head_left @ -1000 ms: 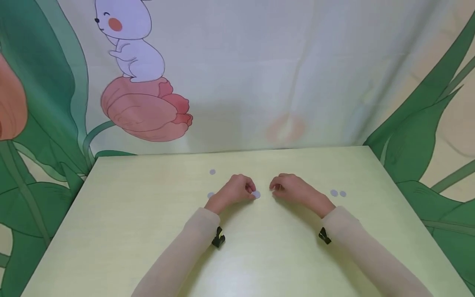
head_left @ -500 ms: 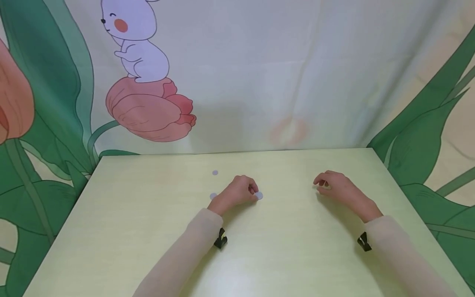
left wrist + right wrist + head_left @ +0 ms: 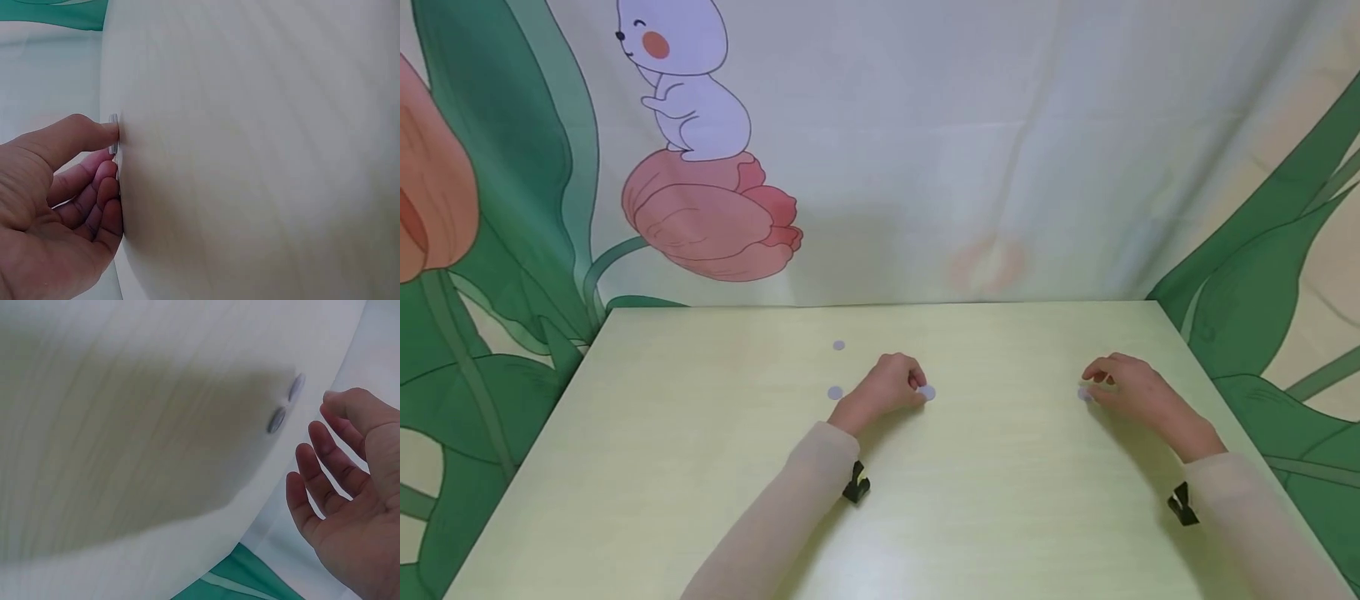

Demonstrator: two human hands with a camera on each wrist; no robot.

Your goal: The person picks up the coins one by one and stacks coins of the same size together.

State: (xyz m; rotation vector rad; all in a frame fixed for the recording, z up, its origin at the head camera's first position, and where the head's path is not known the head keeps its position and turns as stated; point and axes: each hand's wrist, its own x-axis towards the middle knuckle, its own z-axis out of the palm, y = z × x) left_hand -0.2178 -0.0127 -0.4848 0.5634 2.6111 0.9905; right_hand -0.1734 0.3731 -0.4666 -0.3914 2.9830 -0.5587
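In the head view my left hand (image 3: 886, 386) rests at the middle of the table, its thumb and forefinger pinching the edge of a silver coin (image 3: 928, 392). Side-on in the left wrist view, that coin (image 3: 113, 134) looks like a thin stack with layered edges, low against the tabletop. My right hand (image 3: 1131, 387) hovers on the right side of the table, fingers loosely bent and holding nothing. Just beyond its fingertips lie two coins (image 3: 277, 420) side by side in the right wrist view; from the head one coin (image 3: 1084, 392) shows, the other being mostly covered by the hand.
Left of the left hand are two more flat coins, a nearer coin (image 3: 835, 392) and a farther coin (image 3: 838, 345). The pale wooden table (image 3: 700, 467) ends at the back against a printed curtain (image 3: 880, 150).
My right hand has moved away from the left hand, rightward across the table to the pair of coins. The left hand has stayed at its coin; the head view has shifted slightly.
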